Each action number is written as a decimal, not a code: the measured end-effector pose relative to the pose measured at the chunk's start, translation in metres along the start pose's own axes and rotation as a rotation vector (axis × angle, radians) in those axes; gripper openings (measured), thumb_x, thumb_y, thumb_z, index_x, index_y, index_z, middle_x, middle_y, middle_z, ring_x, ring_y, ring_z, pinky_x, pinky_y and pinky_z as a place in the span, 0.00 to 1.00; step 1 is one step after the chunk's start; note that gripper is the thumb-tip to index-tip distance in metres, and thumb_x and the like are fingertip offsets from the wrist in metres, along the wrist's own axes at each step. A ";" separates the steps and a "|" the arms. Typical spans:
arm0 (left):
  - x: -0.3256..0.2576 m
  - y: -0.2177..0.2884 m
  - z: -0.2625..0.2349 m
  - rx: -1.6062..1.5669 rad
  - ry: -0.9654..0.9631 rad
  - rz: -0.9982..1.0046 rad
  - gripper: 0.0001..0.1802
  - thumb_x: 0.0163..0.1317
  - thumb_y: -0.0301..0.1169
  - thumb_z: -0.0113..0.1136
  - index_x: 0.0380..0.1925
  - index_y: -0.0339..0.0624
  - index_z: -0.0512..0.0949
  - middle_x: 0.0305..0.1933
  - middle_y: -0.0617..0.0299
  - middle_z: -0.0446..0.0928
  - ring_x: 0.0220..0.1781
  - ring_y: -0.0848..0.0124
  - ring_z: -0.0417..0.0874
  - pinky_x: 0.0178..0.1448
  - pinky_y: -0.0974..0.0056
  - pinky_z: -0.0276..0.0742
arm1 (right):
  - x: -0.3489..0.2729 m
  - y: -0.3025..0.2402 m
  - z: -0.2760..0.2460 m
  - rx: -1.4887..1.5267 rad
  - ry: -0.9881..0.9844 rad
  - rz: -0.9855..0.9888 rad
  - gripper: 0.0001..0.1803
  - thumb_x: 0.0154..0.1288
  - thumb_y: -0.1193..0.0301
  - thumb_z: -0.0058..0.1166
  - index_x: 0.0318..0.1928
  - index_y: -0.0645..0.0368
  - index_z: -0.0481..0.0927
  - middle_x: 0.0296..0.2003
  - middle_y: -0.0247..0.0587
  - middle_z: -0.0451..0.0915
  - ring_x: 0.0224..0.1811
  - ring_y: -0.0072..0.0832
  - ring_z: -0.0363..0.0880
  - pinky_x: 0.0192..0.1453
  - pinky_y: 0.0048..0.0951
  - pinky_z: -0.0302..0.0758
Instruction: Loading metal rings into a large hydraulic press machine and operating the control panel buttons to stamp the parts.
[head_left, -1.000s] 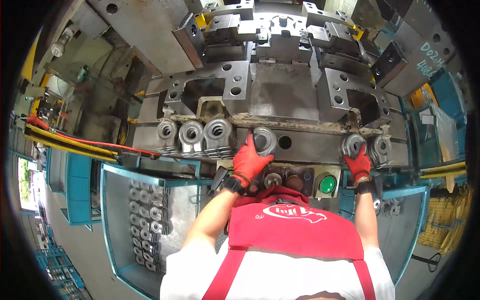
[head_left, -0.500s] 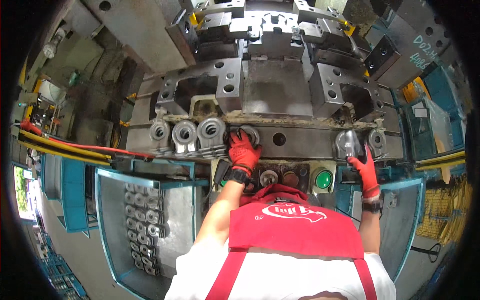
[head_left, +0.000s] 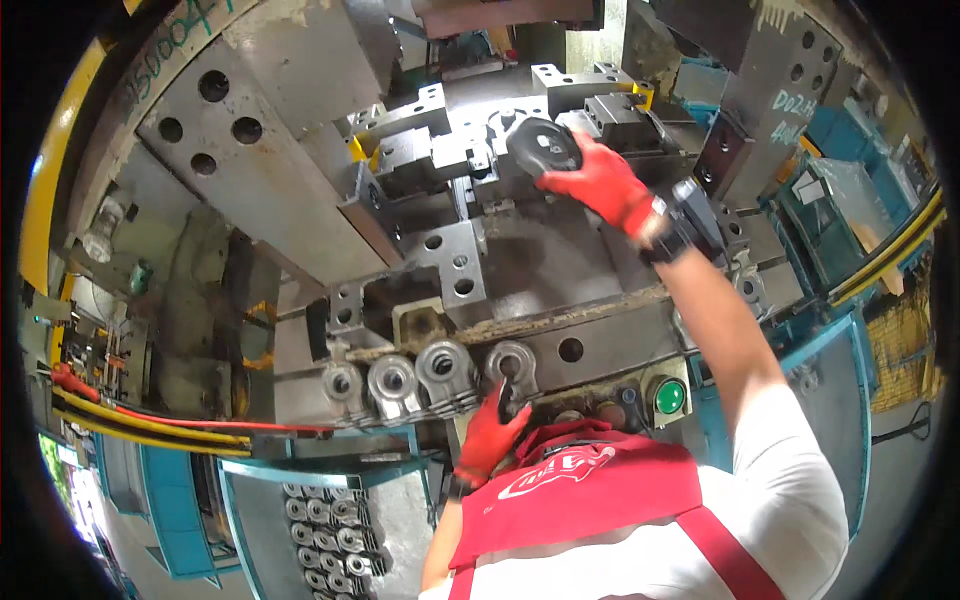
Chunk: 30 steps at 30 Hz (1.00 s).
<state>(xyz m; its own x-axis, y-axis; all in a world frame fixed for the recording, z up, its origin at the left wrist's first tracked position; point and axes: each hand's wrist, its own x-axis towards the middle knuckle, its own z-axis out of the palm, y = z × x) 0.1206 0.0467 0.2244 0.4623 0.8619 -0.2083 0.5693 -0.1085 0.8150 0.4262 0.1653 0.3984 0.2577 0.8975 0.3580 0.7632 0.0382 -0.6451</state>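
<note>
My right hand (head_left: 610, 188), in a red glove, reaches forward over the press bed. Its fingers and thumb grip the edge of a dark round metal part (head_left: 543, 148), held up in front of the die blocks (head_left: 405, 160). My left hand (head_left: 492, 436), also gloved in red, is low at the front edge of the bed. Its fingers are closed on the lower end of a ring-ended metal part (head_left: 513, 362). To the left of that part, several similar ring-ended parts (head_left: 444, 368) stand in short stacks along the ledge.
A blue-framed bin (head_left: 226, 490) at the lower left holds rows of similar parts. A control box with a green button (head_left: 668, 396) sits at the front edge. Steel blocks (head_left: 462, 262) and a thick press column (head_left: 250, 110) flank the bed. Yellow rails (head_left: 150, 425) run at left.
My right hand has moved from the ledge at right up and inward to the die, with the dark round part in it. My left hand has slid to the ring part's lower end. The view has tilted.
</note>
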 end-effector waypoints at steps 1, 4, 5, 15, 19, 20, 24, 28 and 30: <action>-0.010 0.000 -0.013 -0.095 0.006 0.003 0.37 0.53 0.45 0.60 0.59 0.36 0.62 0.55 0.43 0.71 0.57 0.54 0.72 0.58 0.60 0.67 | 0.027 -0.001 0.012 -0.104 0.077 -0.053 0.42 0.40 0.44 0.58 0.48 0.66 0.68 0.39 0.57 0.78 0.43 0.48 0.76 0.50 0.37 0.71; -0.030 -0.017 -0.041 -0.224 0.127 -0.024 0.35 0.54 0.40 0.61 0.59 0.35 0.63 0.55 0.42 0.70 0.58 0.57 0.72 0.58 0.62 0.67 | 0.098 0.000 0.035 -0.378 -0.085 0.156 0.49 0.41 0.40 0.53 0.55 0.69 0.64 0.43 0.57 0.77 0.46 0.45 0.76 0.52 0.36 0.70; -0.036 -0.014 -0.052 -0.122 0.173 -0.110 0.34 0.54 0.38 0.60 0.59 0.35 0.63 0.55 0.44 0.71 0.58 0.58 0.72 0.58 0.62 0.67 | 0.114 -0.002 0.037 -0.418 -0.108 0.221 0.51 0.42 0.40 0.53 0.58 0.69 0.62 0.44 0.56 0.77 0.47 0.45 0.76 0.53 0.35 0.70; -0.049 -0.096 -0.071 -0.567 0.911 -0.166 0.22 0.58 0.22 0.54 0.54 0.33 0.68 0.51 0.57 0.73 0.51 0.70 0.74 0.57 0.67 0.68 | 0.195 0.017 0.108 -0.788 -0.256 0.225 0.39 0.44 0.36 0.51 0.42 0.58 0.80 0.41 0.46 0.80 0.42 0.36 0.80 0.45 0.35 0.75; -0.041 -0.093 -0.066 -0.727 0.993 -0.092 0.20 0.58 0.22 0.55 0.52 0.34 0.70 0.48 0.57 0.75 0.47 0.70 0.75 0.52 0.68 0.71 | 0.226 0.056 0.136 -0.818 -0.596 0.004 0.24 0.51 0.50 0.50 0.42 0.52 0.80 0.44 0.38 0.79 0.46 0.31 0.78 0.46 0.39 0.72; -0.037 -0.093 -0.067 -0.756 1.006 -0.064 0.19 0.58 0.22 0.54 0.51 0.34 0.70 0.48 0.57 0.75 0.47 0.70 0.75 0.52 0.68 0.72 | 0.229 0.062 0.136 -0.783 -0.547 0.019 0.26 0.51 0.50 0.50 0.45 0.53 0.78 0.46 0.39 0.78 0.47 0.32 0.77 0.47 0.39 0.72; -0.047 -0.116 -0.064 -0.694 1.019 -0.186 0.20 0.59 0.22 0.52 0.53 0.34 0.68 0.50 0.58 0.74 0.50 0.68 0.75 0.54 0.66 0.71 | 0.206 0.047 0.123 -0.670 -0.453 0.111 0.33 0.51 0.45 0.47 0.52 0.54 0.74 0.53 0.42 0.73 0.54 0.37 0.72 0.55 0.39 0.68; -0.055 -0.108 -0.067 -0.861 1.036 -0.122 0.17 0.62 0.29 0.52 0.50 0.36 0.70 0.49 0.57 0.74 0.47 0.68 0.76 0.51 0.66 0.72 | 0.161 -0.004 0.101 -0.484 -0.312 0.441 0.42 0.52 0.38 0.42 0.58 0.56 0.68 0.60 0.47 0.65 0.62 0.44 0.64 0.62 0.40 0.62; -0.049 -0.103 -0.065 -0.931 1.021 -0.048 0.17 0.62 0.29 0.52 0.50 0.36 0.70 0.49 0.57 0.74 0.48 0.68 0.76 0.51 0.65 0.72 | 0.140 0.015 0.089 -0.574 -0.150 0.371 0.46 0.52 0.39 0.47 0.59 0.65 0.62 0.59 0.56 0.64 0.61 0.48 0.63 0.61 0.41 0.63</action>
<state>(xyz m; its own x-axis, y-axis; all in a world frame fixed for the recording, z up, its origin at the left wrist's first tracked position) -0.0050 0.0480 0.1853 -0.4728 0.8764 -0.0911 -0.2763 -0.0493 0.9598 0.4209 0.3303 0.3788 0.5087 0.8589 0.0594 0.8437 -0.4836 -0.2332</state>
